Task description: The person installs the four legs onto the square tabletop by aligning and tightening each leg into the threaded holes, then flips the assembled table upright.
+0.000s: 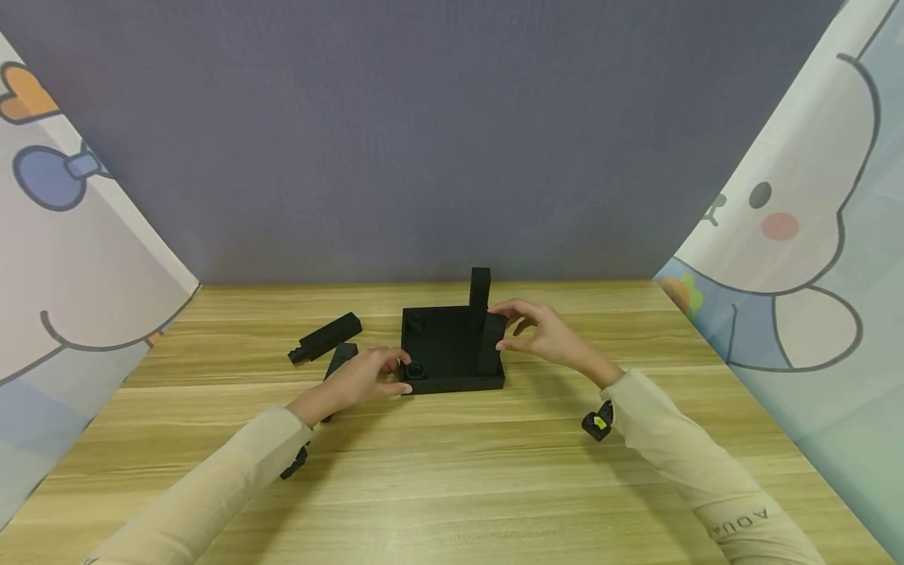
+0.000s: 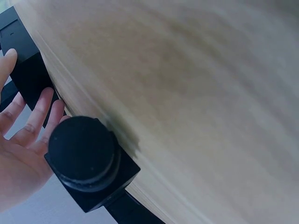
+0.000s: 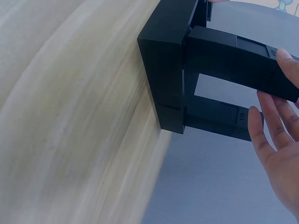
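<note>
A flat black square base [image 1: 449, 329] with raised rims and round sockets at its left corners lies on the table. My left hand [image 1: 363, 378] grips its front-left corner, thumb at the front edge and fingers at the left side. Two square black legs stand upright on the base's right side. My right hand [image 1: 547, 337] pinches the front leg [image 3: 233, 58] near its top between thumb and fingers. Behind it rises the back leg [image 1: 479, 290], close to the fingertips in the right wrist view.
Left of the base lies a loose black leg [image 1: 328, 337] with a notched, narrower end. A second loose leg [image 1: 342, 357] is partly covered by the left hand; its round end [image 2: 83, 149] shows large in the left wrist view. A grey panel [image 1: 424, 157] stands behind the table.
</note>
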Demonstrator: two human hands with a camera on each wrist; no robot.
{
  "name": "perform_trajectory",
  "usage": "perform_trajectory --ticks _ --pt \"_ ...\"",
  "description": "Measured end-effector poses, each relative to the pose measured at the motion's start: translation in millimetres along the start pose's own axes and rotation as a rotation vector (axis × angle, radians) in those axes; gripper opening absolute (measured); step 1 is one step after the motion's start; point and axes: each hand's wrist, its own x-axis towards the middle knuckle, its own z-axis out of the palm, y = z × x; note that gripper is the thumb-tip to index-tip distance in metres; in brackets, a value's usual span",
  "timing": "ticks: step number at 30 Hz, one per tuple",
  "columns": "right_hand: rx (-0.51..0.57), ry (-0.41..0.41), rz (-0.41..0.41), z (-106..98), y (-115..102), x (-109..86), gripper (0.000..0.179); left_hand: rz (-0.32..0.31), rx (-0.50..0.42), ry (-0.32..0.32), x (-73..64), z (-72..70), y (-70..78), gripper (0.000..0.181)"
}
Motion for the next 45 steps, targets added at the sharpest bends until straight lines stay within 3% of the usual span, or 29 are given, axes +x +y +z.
perform_trajectory --ticks 15,19,27,31,36,45 --pt "-0.003 -0.178 -0.046 -10.7 -3.9 11.0 0.053 -0.004 -0.003 0.002 -0.3 0.6 0.2 0.039" --pt "0.003 -0.152 -0.03 -8.2 -3.4 11.2 0.052 -0.005 -0.002 0.001 -0.5 0.7 -0.8 0.039" --pt "0.011 0.008 0.004 6.8 -1.0 5.7 0.052 0.002 -0.009 0.002 -0.6 0.9 -1.2 0.039" --pt "0.01 0.045 0.005 10.2 -1.1 3.3 0.051 0.007 -0.003 0.002 -0.3 1.1 -1.4 0.039" --pt "0.008 0.03 -0.031 8.3 0.4 3.1 0.052 0.012 -0.003 0.003 0.2 1.1 -1.2 0.039" --pt "0.015 -0.069 -0.073 -5.1 -0.9 7.7 0.053 0.006 -0.002 -0.005 0.5 1.3 -2.0 0.039"
